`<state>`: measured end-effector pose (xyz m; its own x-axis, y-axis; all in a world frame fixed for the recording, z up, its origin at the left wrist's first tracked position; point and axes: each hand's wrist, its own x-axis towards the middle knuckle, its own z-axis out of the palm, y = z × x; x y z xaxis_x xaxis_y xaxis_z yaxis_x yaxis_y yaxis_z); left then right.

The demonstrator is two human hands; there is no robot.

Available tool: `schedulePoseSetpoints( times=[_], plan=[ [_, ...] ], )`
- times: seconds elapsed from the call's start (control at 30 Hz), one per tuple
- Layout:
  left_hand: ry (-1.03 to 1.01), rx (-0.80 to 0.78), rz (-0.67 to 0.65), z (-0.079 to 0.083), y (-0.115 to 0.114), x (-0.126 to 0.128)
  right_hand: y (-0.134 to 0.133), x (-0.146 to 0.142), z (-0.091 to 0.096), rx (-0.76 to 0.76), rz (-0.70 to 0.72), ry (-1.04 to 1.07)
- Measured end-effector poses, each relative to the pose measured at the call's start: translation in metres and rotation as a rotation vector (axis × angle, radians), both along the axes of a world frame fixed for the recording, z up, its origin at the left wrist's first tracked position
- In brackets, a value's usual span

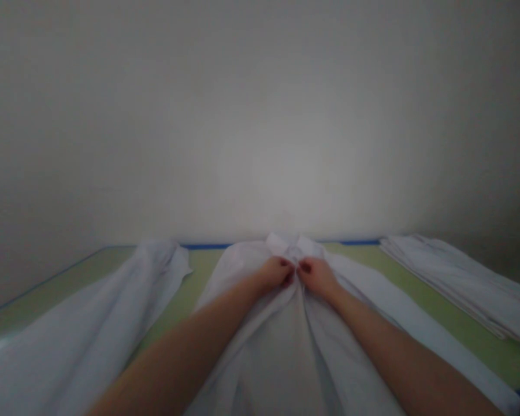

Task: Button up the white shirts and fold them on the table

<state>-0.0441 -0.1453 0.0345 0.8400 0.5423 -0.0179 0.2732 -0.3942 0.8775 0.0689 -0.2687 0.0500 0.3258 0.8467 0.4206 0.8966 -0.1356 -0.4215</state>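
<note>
A white collared shirt (273,352) lies spread out in front of me, its collar at the far end and its front edges parted lower down. Just below the collar, my left hand (279,271) pinches one front edge of the shirt. My right hand (317,274) is closed on the opposite edge, and the fingertips of both hands nearly meet. Whether a button sits between the fingers is too blurred to make out. One sleeve stretches toward the lower right, beyond my right forearm.
Another white cloth (99,323) lies loosely bunched on the left. At the far right rests a stack of folded white cloth (463,283). Everything lies on a light green table (429,294) with blue edging, against a plain pale wall (260,115).
</note>
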Motion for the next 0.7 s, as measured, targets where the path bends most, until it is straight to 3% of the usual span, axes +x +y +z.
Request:
schedulePoseSetpoints(
  times=[0.17,0.4,0.7],
  plan=[
    [-0.016,-0.06,-0.011,0.004,-0.003,-0.001,-0.005,-0.002,0.004,-0.022,0.091,-0.036],
    [-0.043,-0.147,-0.067,0.011,-0.007,-0.007,-0.008,0.007,0.013,-0.088,0.245,0.11],
    [-0.062,-0.208,-0.109,0.014,-0.009,-0.008,-0.006,0.007,0.005,-0.067,0.13,0.095]
  ],
)
